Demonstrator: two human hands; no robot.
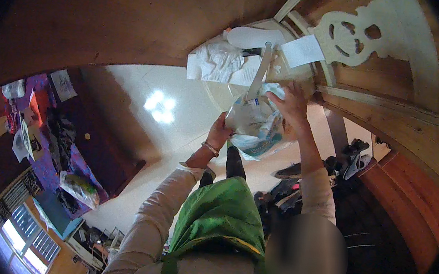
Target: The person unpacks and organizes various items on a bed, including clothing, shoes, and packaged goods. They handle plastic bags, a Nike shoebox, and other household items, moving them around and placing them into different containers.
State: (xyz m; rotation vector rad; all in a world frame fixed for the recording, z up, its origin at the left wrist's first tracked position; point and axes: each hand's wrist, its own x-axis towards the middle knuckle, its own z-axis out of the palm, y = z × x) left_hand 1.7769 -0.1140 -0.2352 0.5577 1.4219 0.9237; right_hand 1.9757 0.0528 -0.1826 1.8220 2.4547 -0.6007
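A clear plastic package (259, 119) with white and teal parts is between my hands, in front of a corner shelf. My left hand (220, 131), with a bracelet at the wrist, grips its left side. At the upper right, my right hand (292, 104) has its thumb and fingers on the package's teal and white edge. Part of the package is blurred, so its contents cannot be made out. Just behind it a white flat arm (260, 71) slants down from a white oval piece (253, 37), which looks like a desk lamp.
The corner shelf (296, 75) bears crumpled clear plastic (221, 60) and a white paper sheet (303, 50). Several shoes (287, 189) lie on the floor at right, near reddish wooden steps (408, 195). A table with a purple cloth (46, 148) and mixed items stands left.
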